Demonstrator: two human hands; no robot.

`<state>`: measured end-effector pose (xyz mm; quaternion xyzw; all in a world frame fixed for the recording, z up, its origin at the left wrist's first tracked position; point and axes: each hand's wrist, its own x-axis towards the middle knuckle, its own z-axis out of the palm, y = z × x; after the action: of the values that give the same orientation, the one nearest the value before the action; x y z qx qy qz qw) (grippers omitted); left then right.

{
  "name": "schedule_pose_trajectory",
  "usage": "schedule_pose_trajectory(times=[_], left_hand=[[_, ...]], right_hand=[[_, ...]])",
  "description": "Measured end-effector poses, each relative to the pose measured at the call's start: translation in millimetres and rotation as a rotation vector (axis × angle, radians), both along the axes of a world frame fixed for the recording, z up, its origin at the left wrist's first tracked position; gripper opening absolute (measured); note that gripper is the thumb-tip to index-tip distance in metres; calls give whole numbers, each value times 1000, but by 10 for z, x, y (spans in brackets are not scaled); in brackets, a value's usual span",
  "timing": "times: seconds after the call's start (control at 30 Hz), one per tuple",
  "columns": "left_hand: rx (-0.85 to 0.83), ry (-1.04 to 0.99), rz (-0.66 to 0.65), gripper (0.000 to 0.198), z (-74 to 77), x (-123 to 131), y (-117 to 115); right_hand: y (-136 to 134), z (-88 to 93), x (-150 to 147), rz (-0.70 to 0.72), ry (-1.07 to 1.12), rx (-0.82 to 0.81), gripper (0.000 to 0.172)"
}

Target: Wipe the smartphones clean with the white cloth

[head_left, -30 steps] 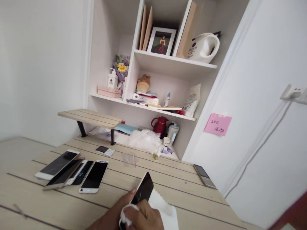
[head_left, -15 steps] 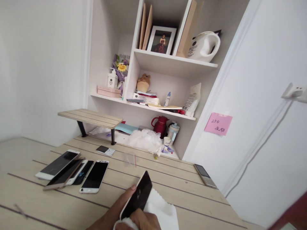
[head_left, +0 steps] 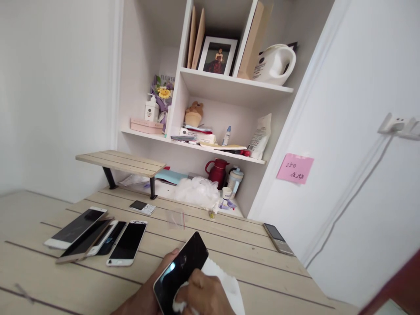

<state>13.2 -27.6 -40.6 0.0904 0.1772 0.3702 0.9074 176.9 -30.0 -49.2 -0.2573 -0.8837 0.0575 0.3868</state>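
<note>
A black-screened phone (head_left: 183, 262) is tilted at the bottom centre, its screen facing up toward me with a bright reflection. My left hand (head_left: 149, 286) grips it from the left and beneath. Bent fingers of my right hand (head_left: 208, 291) press a bunched white cloth (head_left: 180, 298) onto the lower part of the screen. Under and to the right of my right hand, a white sheet (head_left: 226, 280) with a scalloped edge lies on the table. Left of my hands is a white phone (head_left: 127, 243), beside several overlapping phones (head_left: 77, 227).
A small keypad phone (head_left: 142, 207) and a clear plastic bag (head_left: 175, 218) lie farther back. Another keypad phone (head_left: 278, 238) is near the table's right edge. A low wooden stand (head_left: 121, 162) rises at the back left, before shelves (head_left: 223, 83).
The held phone has turned its screen more toward me and now catches a reflection. My right hand and the bunched cloth have moved up and right over the screen. The view has shifted slightly.
</note>
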Motion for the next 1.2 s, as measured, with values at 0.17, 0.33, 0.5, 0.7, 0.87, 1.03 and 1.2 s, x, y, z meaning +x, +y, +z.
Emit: schedule_pose_trajectory(times=[0.17, 0.33, 0.5, 0.7, 0.87, 1.03, 1.2], left_hand=[[43, 70, 104, 34, 19, -32, 28], [47, 92, 105, 36, 22, -15, 1], [68, 94, 107, 35, 30, -14, 7], [87, 98, 87, 23, 57, -34, -2], [84, 101, 73, 26, 99, -16, -39], [101, 119, 80, 23, 104, -45, -25], [103, 117, 98, 34, 125, -23, -20]], right_hand=[[62, 110, 38, -154, 26, 221, 24], [37, -13, -14, -218, 44, 226, 21], [51, 36, 20, -234, 46, 199, 24], [11, -90, -90, -259, 48, 269, 21], [39, -49, -56, -286, 128, 221, 27], [39, -98, -87, -267, 38, 337, 20], [74, -116, -78, -283, 150, 236, 28]])
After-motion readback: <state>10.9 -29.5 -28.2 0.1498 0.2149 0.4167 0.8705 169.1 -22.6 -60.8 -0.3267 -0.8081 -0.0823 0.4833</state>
